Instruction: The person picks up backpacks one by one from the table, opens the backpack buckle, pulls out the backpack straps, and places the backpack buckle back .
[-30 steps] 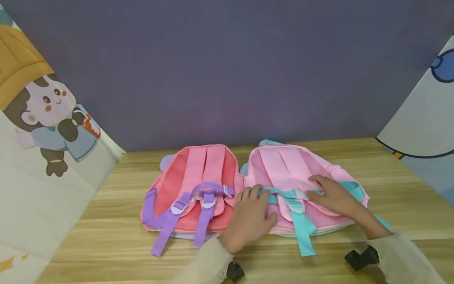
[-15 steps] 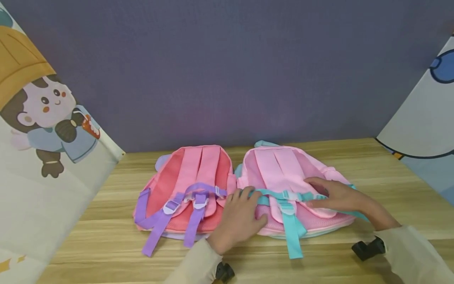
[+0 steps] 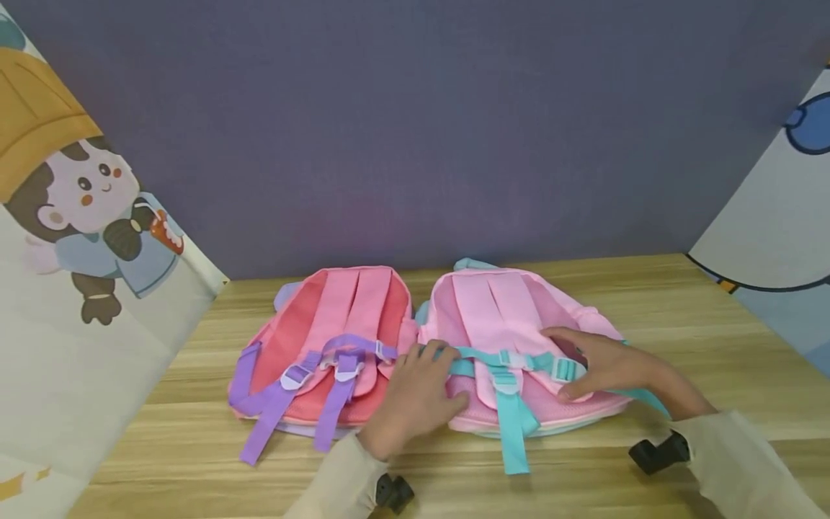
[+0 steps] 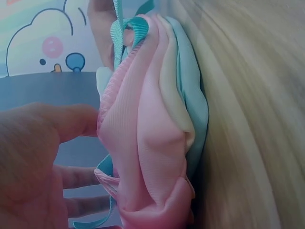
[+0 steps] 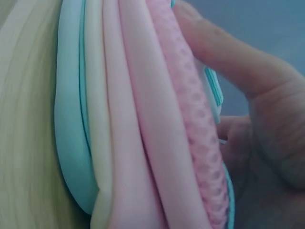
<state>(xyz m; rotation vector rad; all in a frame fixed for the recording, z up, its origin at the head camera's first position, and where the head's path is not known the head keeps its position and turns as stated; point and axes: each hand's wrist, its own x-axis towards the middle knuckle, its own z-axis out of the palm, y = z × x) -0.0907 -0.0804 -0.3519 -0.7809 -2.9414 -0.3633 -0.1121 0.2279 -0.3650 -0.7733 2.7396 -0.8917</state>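
- Head view: A pink backpack (image 3: 515, 324) lies straps-up, right of lower centre, beside a coral backpack (image 3: 344, 317); the left hand (image 3: 415, 396) rests loosely by the turquoise strap (image 3: 476, 355), while the right hand (image 3: 612, 360) spreads around a buckle (image 3: 568, 370), gripping nothing visibly.
- Left wrist view: At centre left, the thumb (image 4: 78, 125) meets the bag's edge, fingers extended; light pressure should steady it.
- Right wrist view: At upper right, the thumb lies along the mesh (image 5: 195, 119); keeping the strap untwisted would likely help.
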